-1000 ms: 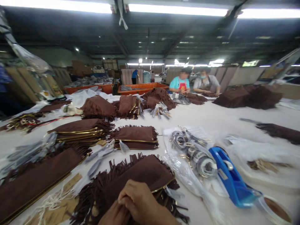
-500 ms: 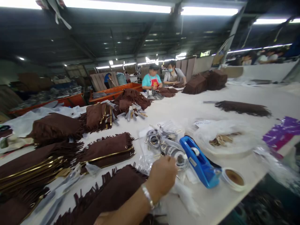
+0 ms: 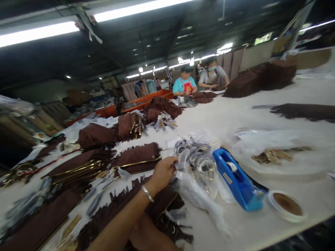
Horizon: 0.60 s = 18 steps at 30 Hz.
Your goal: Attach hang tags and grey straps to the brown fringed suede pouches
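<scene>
My left hand point(image 3: 164, 173), with a silver bracelet on its wrist, reaches in from the lower left. Its fingers are closed at the left edge of a heap of coiled grey straps point(image 3: 205, 165) in clear plastic with gold-coloured clasps; what they hold is hidden by blur. Below the left forearm, part of my right hand point(image 3: 154, 235) shows at the bottom edge, its fingers out of sight. Under both lies a dark brown fringed bag point(image 3: 123, 209). A crumpled clear plastic wrap point(image 3: 199, 195) spreads just right of the left hand.
A blue tape dispenser point(image 3: 238, 181) and a tape roll point(image 3: 286, 205) lie to the right. Beyond them is a plastic bag point(image 3: 282, 170) with tan pieces. More fringed brown bags point(image 3: 137, 157) with gold zips fill the left. Two co-workers point(image 3: 185, 83) sit across the white table point(image 3: 222, 122).
My left hand has drawn back leftward from the middle of the strap heap to its left edge. The view has turned left and tilted. More of my right hand shows at the bottom.
</scene>
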Each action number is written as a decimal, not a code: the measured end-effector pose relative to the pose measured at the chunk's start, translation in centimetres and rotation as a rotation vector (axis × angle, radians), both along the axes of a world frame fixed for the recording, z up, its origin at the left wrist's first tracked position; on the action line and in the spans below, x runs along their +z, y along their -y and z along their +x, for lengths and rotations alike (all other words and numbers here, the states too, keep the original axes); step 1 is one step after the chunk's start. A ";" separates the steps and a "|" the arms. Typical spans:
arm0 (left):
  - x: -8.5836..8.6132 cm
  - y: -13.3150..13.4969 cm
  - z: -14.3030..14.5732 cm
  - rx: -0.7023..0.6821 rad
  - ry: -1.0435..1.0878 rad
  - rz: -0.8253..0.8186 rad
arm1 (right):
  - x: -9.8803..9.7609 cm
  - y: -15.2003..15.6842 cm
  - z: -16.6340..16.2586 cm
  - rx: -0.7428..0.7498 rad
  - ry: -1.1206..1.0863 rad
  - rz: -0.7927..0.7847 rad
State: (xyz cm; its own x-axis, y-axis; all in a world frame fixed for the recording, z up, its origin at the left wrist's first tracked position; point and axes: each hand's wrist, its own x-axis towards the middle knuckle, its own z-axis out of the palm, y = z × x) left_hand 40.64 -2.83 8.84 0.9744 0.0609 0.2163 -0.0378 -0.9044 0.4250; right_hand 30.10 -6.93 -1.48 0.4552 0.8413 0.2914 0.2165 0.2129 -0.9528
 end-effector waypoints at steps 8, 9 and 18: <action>1.1 -11.1 -19.9 0.206 -0.050 -0.116 | -0.4 0.1 -1.4 0.034 0.084 -0.042; 0.1 -11.4 -21.9 0.225 -0.068 -0.130 | -0.3 0.4 -1.4 0.029 0.104 -0.041; -3.6 -10.7 -26.8 0.285 -0.199 -0.268 | 0.2 0.8 -1.7 -0.002 0.184 -0.119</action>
State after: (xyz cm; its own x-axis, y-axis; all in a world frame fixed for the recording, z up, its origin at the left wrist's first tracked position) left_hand 13.83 7.91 5.20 0.9317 0.3617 -0.0343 0.3038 -0.7237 0.6196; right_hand 28.40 -7.73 -1.28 0.4051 0.8739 0.2687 0.3893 0.1011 -0.9155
